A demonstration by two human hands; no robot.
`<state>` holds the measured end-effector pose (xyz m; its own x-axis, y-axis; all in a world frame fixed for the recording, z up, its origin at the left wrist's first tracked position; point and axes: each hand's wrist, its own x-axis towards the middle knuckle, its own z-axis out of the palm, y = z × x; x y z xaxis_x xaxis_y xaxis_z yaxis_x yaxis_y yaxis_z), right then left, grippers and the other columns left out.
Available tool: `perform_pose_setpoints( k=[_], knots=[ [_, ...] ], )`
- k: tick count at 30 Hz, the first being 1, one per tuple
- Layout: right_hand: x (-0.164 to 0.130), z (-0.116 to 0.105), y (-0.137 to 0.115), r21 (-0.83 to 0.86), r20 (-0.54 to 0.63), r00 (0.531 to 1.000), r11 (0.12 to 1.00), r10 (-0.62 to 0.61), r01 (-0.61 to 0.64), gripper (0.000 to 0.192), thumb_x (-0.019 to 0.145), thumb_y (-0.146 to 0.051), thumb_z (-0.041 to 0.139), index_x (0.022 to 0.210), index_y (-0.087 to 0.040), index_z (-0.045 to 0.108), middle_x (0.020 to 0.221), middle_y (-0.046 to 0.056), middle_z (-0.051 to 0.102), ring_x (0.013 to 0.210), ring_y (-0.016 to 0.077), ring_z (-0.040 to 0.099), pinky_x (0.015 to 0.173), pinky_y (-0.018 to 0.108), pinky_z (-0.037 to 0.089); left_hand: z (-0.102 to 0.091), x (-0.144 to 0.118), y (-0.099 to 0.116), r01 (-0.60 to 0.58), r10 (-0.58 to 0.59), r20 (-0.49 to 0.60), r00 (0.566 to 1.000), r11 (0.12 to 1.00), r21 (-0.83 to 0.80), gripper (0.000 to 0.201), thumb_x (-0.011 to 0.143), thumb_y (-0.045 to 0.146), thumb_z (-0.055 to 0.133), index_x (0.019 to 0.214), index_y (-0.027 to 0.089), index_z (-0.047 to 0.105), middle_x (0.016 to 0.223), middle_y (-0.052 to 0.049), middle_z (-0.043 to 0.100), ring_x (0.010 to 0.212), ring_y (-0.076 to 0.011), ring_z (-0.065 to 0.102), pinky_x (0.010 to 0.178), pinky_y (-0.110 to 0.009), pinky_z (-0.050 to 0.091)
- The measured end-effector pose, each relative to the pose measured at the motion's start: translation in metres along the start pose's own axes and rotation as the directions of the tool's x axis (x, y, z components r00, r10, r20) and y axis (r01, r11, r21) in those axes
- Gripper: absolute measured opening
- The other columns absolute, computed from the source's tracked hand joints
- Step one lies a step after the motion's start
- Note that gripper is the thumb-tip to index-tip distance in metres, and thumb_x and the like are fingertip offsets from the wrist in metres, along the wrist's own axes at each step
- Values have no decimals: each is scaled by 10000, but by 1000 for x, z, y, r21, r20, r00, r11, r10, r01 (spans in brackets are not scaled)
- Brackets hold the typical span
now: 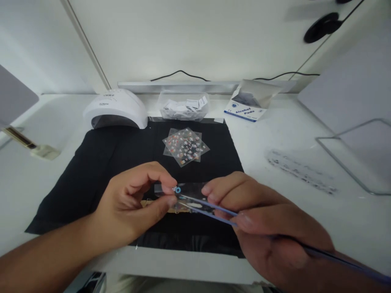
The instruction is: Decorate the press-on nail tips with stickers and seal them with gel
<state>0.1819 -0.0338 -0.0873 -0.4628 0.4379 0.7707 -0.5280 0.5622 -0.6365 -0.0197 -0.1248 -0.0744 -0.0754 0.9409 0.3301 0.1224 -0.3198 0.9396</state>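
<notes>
My left hand [134, 201] pinches the left end of a small clear sticker sheet [192, 188] between thumb and forefinger. A blue ring-shaped sticker [178, 190] shows on it beside my fingertips, with tiny white marks. My right hand [262, 219] is closed around a pair of blue-purple tweezers [210, 207]. Their two tips stand slightly apart, close to the blue sticker and my left thumb. My right fingertips are at the sheet's right end; whether they grip it is unclear. A tan strip [180, 210] shows below the sheet, partly hidden by my left hand.
Overlapping clear sticker sheets [186, 146] lie on the black cloth [122, 158]. Behind are a white nail lamp [117, 106], a clear tub of small packets [183, 106] and an alcohol pads box [249, 103]. At right are a metal wire stand [348, 167] and a clear patterned strip [301, 171].
</notes>
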Motion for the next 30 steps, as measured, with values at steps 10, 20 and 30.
perform_pose_setpoints(
  k=[10,20,30],
  knots=[
    [1,1,-2,81,9,1000,997,-13,13,312,967,-249,502,1176,-121,694,859,87,622,816,224,642,751,459,591,0,-4,4,30,-30,86,996,1000,2,180,915,74,591,973,243,613,870,8,590,783,-126,580,667,-245,495],
    [3,-1,-1,56,28,999,998,-39,37,315,968,-231,494,1175,-107,697,857,99,631,825,229,653,741,459,600,0,-3,4,32,-35,103,994,999,35,147,922,98,610,968,237,605,864,15,585,775,-116,573,666,-242,475],
    [3,-3,1,65,43,999,998,-25,22,314,966,-232,491,1150,-98,708,827,114,652,786,234,648,712,475,596,0,-4,3,42,-48,120,992,998,52,130,927,110,605,949,238,600,872,14,575,788,-119,553,670,-243,463]
  ],
)
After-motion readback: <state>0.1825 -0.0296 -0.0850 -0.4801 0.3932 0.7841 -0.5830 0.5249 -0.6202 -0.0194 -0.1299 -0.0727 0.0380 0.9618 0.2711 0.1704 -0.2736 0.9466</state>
